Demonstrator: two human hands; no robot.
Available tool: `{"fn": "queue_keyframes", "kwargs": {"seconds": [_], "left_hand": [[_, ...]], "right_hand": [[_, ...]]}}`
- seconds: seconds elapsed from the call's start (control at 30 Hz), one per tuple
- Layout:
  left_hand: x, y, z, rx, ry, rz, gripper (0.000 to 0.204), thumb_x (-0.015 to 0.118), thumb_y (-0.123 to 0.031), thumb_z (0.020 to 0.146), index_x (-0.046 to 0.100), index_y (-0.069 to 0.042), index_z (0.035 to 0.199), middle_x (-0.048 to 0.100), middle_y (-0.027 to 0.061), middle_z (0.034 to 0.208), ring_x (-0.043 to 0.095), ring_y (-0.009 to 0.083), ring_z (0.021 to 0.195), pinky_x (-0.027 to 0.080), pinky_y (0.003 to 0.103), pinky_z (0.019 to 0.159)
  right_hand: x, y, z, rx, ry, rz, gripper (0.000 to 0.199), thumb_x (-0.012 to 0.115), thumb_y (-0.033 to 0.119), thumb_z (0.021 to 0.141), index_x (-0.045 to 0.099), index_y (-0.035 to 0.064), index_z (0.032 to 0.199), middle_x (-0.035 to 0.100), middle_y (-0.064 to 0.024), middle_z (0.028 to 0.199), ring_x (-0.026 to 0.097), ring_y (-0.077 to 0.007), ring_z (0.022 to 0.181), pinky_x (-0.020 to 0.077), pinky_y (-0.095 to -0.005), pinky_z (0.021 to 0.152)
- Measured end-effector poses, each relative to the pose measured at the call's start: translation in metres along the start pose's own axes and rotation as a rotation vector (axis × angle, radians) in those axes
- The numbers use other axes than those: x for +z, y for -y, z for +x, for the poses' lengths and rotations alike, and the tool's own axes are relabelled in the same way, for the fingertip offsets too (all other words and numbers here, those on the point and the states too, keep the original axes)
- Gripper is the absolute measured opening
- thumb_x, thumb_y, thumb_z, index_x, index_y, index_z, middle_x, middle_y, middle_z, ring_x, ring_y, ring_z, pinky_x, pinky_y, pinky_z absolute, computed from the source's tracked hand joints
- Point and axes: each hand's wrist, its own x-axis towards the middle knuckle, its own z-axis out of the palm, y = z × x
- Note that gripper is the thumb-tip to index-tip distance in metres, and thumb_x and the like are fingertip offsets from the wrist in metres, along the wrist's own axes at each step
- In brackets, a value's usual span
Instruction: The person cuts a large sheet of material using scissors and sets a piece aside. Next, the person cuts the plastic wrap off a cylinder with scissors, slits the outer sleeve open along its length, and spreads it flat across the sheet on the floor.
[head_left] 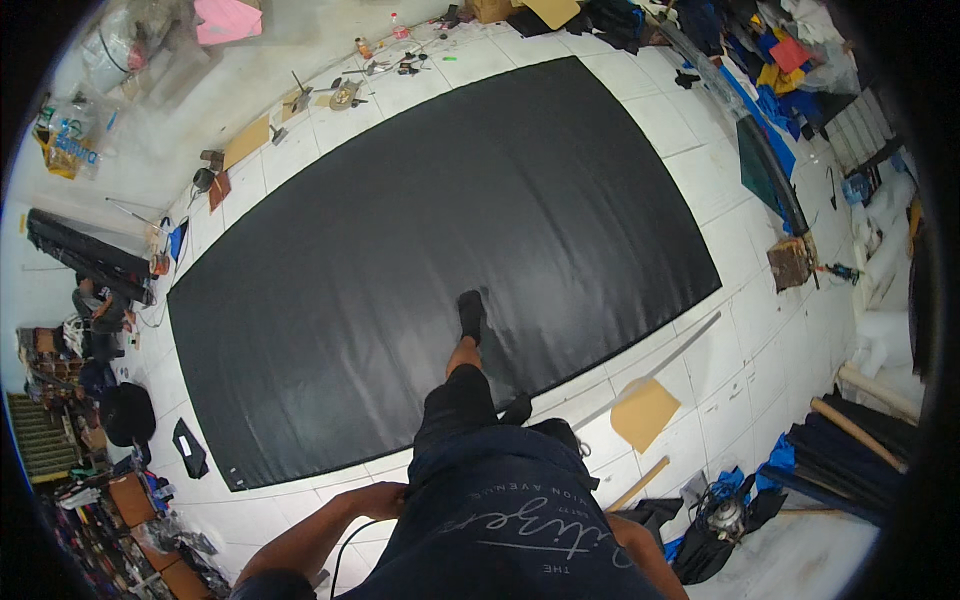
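Our left hand (380,499) hangs bent at the waist against the dark shirt (480,515), its fingers partly hidden; a black cord (345,546) runs down just beside it, and we cannot tell whether the fingers grip anything or are free; our right hand is hidden behind the shirt, so its state escapes us too. Before us a broad black sheet (450,200) lies spread on the white tiled floor (725,185), with our socked foot (471,312) on it and the other foot (517,410) at its near edge; its sheen and shallow ripples suggest a soft, pliable material, rather slick and hardly fragile, though it may crease; at such breadth we would expect it to feel heavy and sag if lifted from one spot; we would grasp it two-handed, well apart along the near edge, with our weight off it.
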Motion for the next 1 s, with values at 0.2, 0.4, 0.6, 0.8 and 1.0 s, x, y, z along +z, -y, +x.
{"fn": "queue_keyframes", "kwargs": {"seconds": [0.2,0.4,0.6,0.8,1.0], "left_hand": [[-0.118,-0.006,0.019,0.016,0.085,0.125,0.043,0.06,-0.029,0.082,0.059,-0.008,0.12,0.068,0.0168,0.104,0.063,0.0347,0.102,0.047,0.043,0.087],[-0.248,-0.042,0.0,-0.068,0.082,0.125,0.046,0.06,-0.037,0.086,0.06,-0.008,0.122,0.066,0.0179,0.114,0.061,0.0362,0.108,0.046,0.044,0.091],[-0.324,-0.013,0.048,-0.3,0.226,0.071,0.053,0.063,-0.034,0.086,0.058,-0.003,0.128,0.06,0.0219,0.126,0.055,0.0386,0.118,0.043,0.046,0.097],[-0.406,-0.075,0.082,-0.288,0.152,0.056,0.047,0.063,-0.03,0.085,0.06,-0.002,0.123,0.061,0.0214,0.122,0.056,0.0366,0.115,0.044,0.045,0.095],[-0.454,-0.144,0.144,-0.31,0.001,0.07,0.041,0.063,-0.025,0.084,0.061,-0.002,0.118,0.063,0.0209,0.119,0.057,0.0346,0.112,0.044,0.045,0.093]], "right_hand": [[-0.067,0.113,0.032,0.244,-0.137,0.029,0.049,0.066,0.034,0.08,0.065,-0.0003,0.115,0.065,-0.023,0.117,0.062,-0.0337,0.11,0.0467,-0.0395,0.094],[-0.123,0.223,0.087,0.404,-0.327,0.145,0.049,0.066,0.035,0.079,0.065,0.0013,0.115,0.065,-0.0224,0.117,0.062,-0.0319,0.11,0.0466,-0.0387,0.094],[-0.15,0.146,0.145,0.34,-0.334,0.078,0.044,0.065,0.038,0.079,0.068,0.0059,0.11,0.069,-0.0172,0.11,0.064,-0.0289,0.103,0.0473,-0.0391,0.088],[-0.207,0.148,0.161,0.301,-0.358,0.252,0.036,0.06,0.039,0.082,0.056,0.0033,0.083,0.062,-0.0124,0.081,0.054,-0.0256,0.077,0.0433,-0.041,0.071],[-0.306,0.137,0.138,0.17,-0.419,0.26,0.024,0.059,0.027,0.082,0.054,0.0036,0.082,0.057,-0.0078,0.073,0.049,-0.0171,0.074,0.042,-0.037,0.067]]}}
